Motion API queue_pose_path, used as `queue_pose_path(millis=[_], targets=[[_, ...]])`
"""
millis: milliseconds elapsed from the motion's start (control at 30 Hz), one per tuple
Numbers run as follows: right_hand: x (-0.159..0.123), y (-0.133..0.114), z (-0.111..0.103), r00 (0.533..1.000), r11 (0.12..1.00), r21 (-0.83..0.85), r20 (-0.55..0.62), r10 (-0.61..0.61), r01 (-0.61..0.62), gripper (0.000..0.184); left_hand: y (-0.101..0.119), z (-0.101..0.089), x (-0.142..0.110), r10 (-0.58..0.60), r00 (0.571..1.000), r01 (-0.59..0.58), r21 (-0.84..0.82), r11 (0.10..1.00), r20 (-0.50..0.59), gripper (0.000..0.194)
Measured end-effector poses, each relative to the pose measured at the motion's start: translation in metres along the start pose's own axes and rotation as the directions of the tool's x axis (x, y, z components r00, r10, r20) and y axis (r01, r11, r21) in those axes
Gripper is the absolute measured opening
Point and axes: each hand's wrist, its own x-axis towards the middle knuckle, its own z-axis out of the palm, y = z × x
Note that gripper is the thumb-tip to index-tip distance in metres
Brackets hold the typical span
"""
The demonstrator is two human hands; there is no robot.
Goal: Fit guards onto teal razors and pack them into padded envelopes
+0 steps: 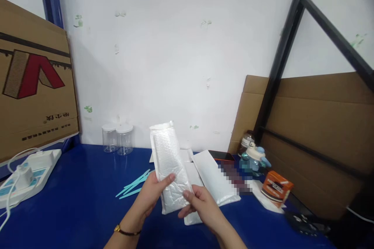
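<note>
A white padded bubble mailer (169,159) is held up above the blue table, tilted with its top leaning left. My left hand (153,190) grips its left side, thumb across the front. At the lower right edge, my right hand (200,204) pinches the mailer between thumb and fingers. Behind it lie more white mailers (214,177) on the tabletop, partly overlapping and partly hidden by the held one and my right hand. Several light-blue plastic strips (134,184) rest left of my left hand. Whether anything is inside the held mailer cannot be seen.
The blue table (82,210) meets a white wall. Two clear lidded jars (124,140) stand at the back left, near a power strip (35,175) with plugs. To the right are a dark phone-like slab (222,156), a teal bottle (254,159), and an orange box (276,187).
</note>
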Motion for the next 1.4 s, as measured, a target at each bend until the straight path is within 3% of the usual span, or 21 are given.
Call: queue_pose_path(millis=[67,133,267,400,467,567,700,833,933,1033,1100,1167,1267,1333,1400], targets=[[-0.002,-0.001,-0.005,1.0,0.999,-0.032,0.02,0.006,-0.006,0.047,0.001,0.002,0.0,-0.022,0.997,0.019,-0.042,0.999,-0.069,0.047],[-0.002,-0.01,-0.01,0.998,0.997,-0.047,0.003,-0.055,0.055,0.046,0.001,0.006,-0.002,-0.059,0.997,0.056,-0.058,0.997,-0.043,0.049],[0.004,-0.048,-0.02,0.931,0.962,0.019,-0.258,-0.259,0.273,0.057,-0.007,0.02,-0.018,-0.115,0.973,0.122,-0.025,0.992,0.2,0.051],[0.011,-0.073,-0.024,0.919,0.931,0.072,-0.205,-0.338,0.358,0.048,-0.009,0.033,-0.031,-0.12,0.924,0.128,0.002,0.992,0.362,0.052],[0.01,-0.072,-0.024,0.927,0.935,0.056,-0.164,-0.336,0.349,0.041,-0.004,0.035,-0.029,-0.055,0.937,0.068,-0.025,0.997,0.346,0.054],[0.001,-0.061,-0.023,0.932,0.947,-0.055,-0.169,-0.32,0.316,0.033,0.006,0.033,-0.021,0.093,0.97,-0.091,-0.016,0.996,0.224,0.054],[-0.02,-0.042,-0.028,0.936,0.925,-0.234,-0.115,-0.331,0.299,0.012,0.002,0.021,-0.02,0.193,0.959,-0.244,0.256,0.935,0.209,0.018],[-0.042,-0.028,-0.032,0.961,0.926,-0.262,0.012,-0.278,0.271,0.018,-0.019,0.008,-0.035,0.069,0.959,-0.154,0.299,0.942,0.275,0.016],[-0.051,-0.026,-0.031,0.969,0.92,-0.312,0.003,-0.248,0.236,0.023,-0.03,0.008,-0.043,-0.003,0.964,-0.074,0.279,0.958,0.265,0.022],[-0.052,-0.024,-0.028,0.968,0.916,-0.337,-0.047,-0.248,0.218,0.02,-0.03,0.016,-0.043,0.027,0.984,-0.079,0.297,0.952,0.175,0.022],[-0.048,-0.019,-0.025,0.964,0.953,-0.206,-0.102,-0.246,0.221,0.027,-0.025,0.021,-0.04,0.031,0.988,-0.063,0.213,0.975,0.152,0.019],[-0.043,-0.008,-0.02,0.98,0.983,0.046,-0.098,-0.171,0.176,0.049,-0.019,0.024,-0.036,0.019,0.986,-0.021,0.006,1.0,0.166,0.022],[-0.039,0.011,-0.002,0.992,0.951,0.309,0.119,-0.051,0.012,0.069,-0.011,0.03,-0.025,0.038,0.977,0.042,-0.363,0.931,0.209,0.042],[-0.041,0.017,0.01,0.964,0.941,0.334,0.262,-0.034,-0.057,0.066,-0.007,0.036,-0.012,0.051,0.963,0.095,-0.509,0.856,0.266,0.038],[-0.043,0.015,0.015,0.958,0.932,0.357,0.282,-0.043,-0.063,0.064,-0.005,0.04,0.004,0.025,0.955,0.154,-0.566,0.81,0.296,0.03]])
